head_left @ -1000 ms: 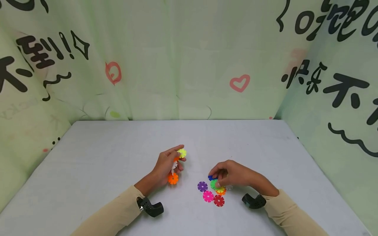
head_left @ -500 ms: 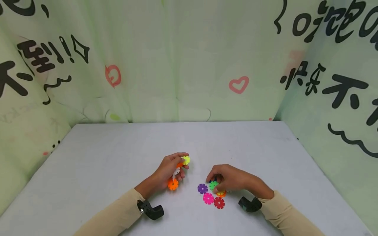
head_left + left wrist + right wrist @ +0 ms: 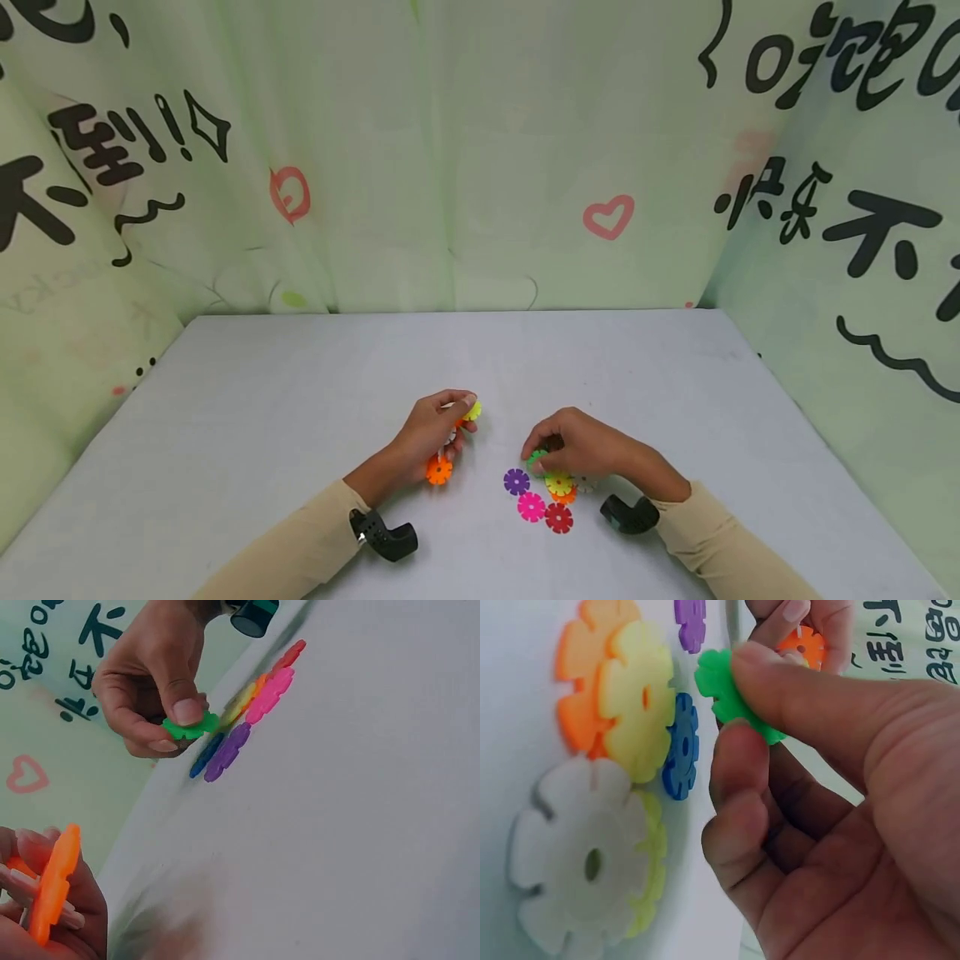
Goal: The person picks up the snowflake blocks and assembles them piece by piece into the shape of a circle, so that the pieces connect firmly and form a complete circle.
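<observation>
The right grip [image 3: 587,442] pinches the green disc [image 3: 726,690] between thumb and finger, just over the blue disc [image 3: 681,746], with this disc apart from and right of the left grip [image 3: 426,432], whose curled fingers hold the chain [image 3: 439,471] slanting from thumb tip to near side.

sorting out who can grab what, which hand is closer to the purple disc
Right. The right hand, pinching the green disc, is just beyond the purple disc and slightly to its right; the left hand is farther off, to its left.
</observation>
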Tool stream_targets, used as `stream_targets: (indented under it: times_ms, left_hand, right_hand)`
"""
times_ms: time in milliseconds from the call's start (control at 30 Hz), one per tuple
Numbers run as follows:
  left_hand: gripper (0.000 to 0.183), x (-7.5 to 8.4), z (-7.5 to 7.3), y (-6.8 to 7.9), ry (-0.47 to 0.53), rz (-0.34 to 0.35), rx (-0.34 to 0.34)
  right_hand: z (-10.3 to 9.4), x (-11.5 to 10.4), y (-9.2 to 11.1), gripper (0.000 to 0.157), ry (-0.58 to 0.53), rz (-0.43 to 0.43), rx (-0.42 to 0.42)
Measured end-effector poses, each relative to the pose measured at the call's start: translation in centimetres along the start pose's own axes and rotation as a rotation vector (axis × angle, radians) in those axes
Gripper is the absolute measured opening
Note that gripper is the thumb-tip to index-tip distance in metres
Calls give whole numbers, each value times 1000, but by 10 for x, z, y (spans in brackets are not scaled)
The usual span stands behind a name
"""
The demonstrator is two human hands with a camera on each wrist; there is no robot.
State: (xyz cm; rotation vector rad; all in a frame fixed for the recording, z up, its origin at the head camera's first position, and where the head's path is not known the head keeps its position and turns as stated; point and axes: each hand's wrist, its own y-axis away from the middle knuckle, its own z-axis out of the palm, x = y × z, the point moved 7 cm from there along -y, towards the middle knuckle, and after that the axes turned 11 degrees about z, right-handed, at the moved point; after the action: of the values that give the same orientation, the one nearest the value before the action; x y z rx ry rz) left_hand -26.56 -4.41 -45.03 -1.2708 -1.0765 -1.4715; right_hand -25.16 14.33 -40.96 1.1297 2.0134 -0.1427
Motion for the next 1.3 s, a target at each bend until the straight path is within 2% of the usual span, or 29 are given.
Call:
stream_targets:
  times_ms: [133, 367, 467, 700, 900, 1067, 1300]
  left_hand:
    - [40, 0, 1, -1, -9, -2, 0]
    - [35, -2, 12, 1, 31, -36, -95]
    - [34, -2, 15, 2, 45, -47, -115]
    - [34, -3, 14, 4, 19, -49, -107]
    - [34, -3, 15, 3, 7, -39, -107]
    - [35, -3, 17, 4, 17, -46, -116]
    - [35, -1, 20, 4, 48, -48, -133]
  right_hand:
    - [-4, -3, -3, 9, -15, 8, 56]
    - [-8, -8, -8, 6, -51, -12, 108]
    - [-10, -12, -9, 5, -53, -35, 137]
    - [-13, -17, -13, 8, -61, -53, 220]
    - [-21, -21, -15, 16, -56, -73, 325]
    - [-23, -22, -16, 10, -123, -76, 377]
    - [-24, -23, -16, 8, -146, -84, 413]
